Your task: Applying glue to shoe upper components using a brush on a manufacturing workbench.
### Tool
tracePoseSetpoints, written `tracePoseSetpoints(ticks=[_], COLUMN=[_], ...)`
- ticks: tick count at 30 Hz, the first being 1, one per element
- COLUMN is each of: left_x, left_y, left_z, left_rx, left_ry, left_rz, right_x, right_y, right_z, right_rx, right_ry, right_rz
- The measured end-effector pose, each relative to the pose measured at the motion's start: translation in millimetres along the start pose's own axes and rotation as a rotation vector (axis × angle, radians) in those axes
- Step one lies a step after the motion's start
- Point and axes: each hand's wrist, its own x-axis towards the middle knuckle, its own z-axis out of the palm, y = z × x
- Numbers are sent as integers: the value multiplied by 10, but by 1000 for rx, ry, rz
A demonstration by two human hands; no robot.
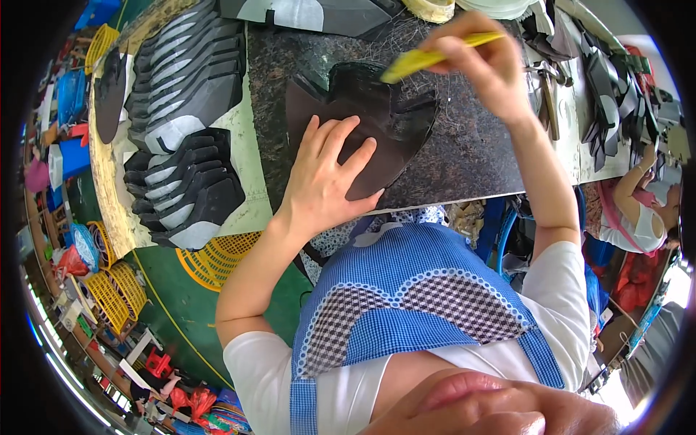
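Observation:
A flat, dark brown-black shoe upper piece (362,123) with a notched far edge lies on the dark speckled work slab (464,159). My left hand (322,170) rests flat on it with fingers spread, pressing near its left and near side. Above its far right edge, my right hand (478,61) pinches a yellow brush (424,59), slanted with its tip pointing left and down at the piece's far rim. The tip is close to the black edge; whether it touches I cannot tell. The right fingers are slightly blurred.
Overlapping rows of black-and-grey shoe uppers (190,80) lie at the left of the bench. Another upper (304,13) and a pale bowl (429,7) stand at the far edge. Scissors (547,76) and dark pieces (602,94) lie right. Beyond, a co-worker (638,206) sits.

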Motion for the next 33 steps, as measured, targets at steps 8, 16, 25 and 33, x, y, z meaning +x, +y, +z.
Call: tracePoseSetpoints(ticks=[8,16,25,33], left_x=[-53,-115,-108,-148], left_y=[175,233,149,-89], left_z=[81,169,-62,-414], left_rx=[-4,47,-87,-2257], left_ry=[34,75,130,504], left_rz=[-110,-147,-156,-633], right_x=[446,925,910,434], right_y=[-116,-375,-131,275], right_z=[96,737,478,-734], right_rx=[-163,-579,53,157], right_ry=[-223,-413,191,404], right_rz=[-19,23,-107,63])
